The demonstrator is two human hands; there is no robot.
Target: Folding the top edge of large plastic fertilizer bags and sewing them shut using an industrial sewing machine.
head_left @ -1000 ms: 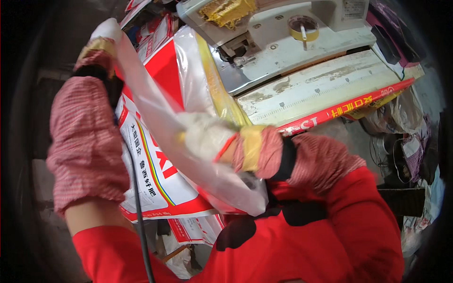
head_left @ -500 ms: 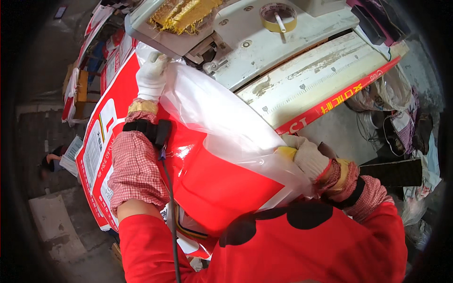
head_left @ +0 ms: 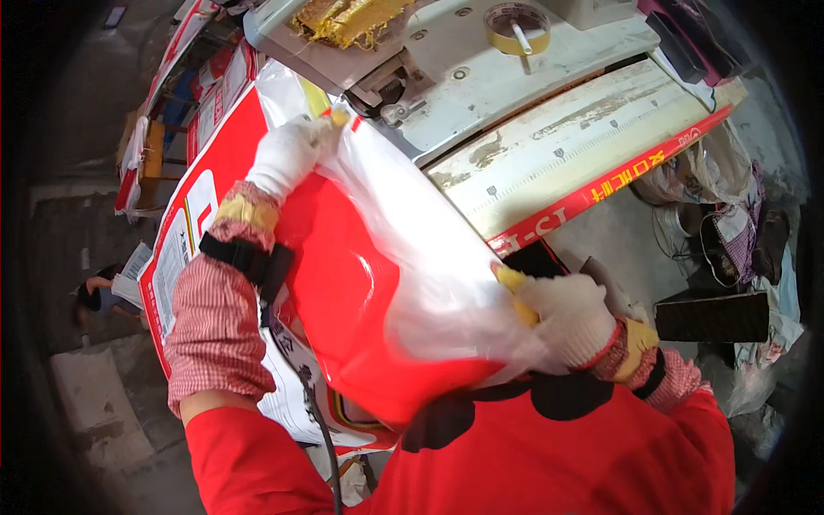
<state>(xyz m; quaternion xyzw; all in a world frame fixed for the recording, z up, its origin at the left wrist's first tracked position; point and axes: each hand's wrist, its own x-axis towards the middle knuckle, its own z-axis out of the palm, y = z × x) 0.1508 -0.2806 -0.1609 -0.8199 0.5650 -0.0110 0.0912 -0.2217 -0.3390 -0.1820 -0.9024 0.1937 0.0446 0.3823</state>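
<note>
My left hand (head_left: 296, 156), in a white glove with yellow fingertips, is closed on the upper left end of a translucent plastic liner (head_left: 451, 296). At the liner's right end, my gloved right hand (head_left: 568, 316) pinches its edge between thumb and fingers. The liner is stretched between both hands, its top edge slanting along the machine's front. Beneath it lies a glossy red and white printed sack (head_left: 343, 245), spread before my body. How far the liner goes inside the sack is hidden.
A pale grey machine (head_left: 463, 77) stands ahead, with a tape roll (head_left: 518, 30) and a frayed yellow pad (head_left: 352, 19) on top. A worn white ledge (head_left: 549, 146) has a red printed front strip. Bundled sacks (head_left: 225, 94) are at the left, plastic bags (head_left: 721, 163) at the right.
My left hand has moved down and slightly right along the liner's edge. My right hand has shifted slightly down and right. The liner is pulled straighter, and the sack has turned a little.
</note>
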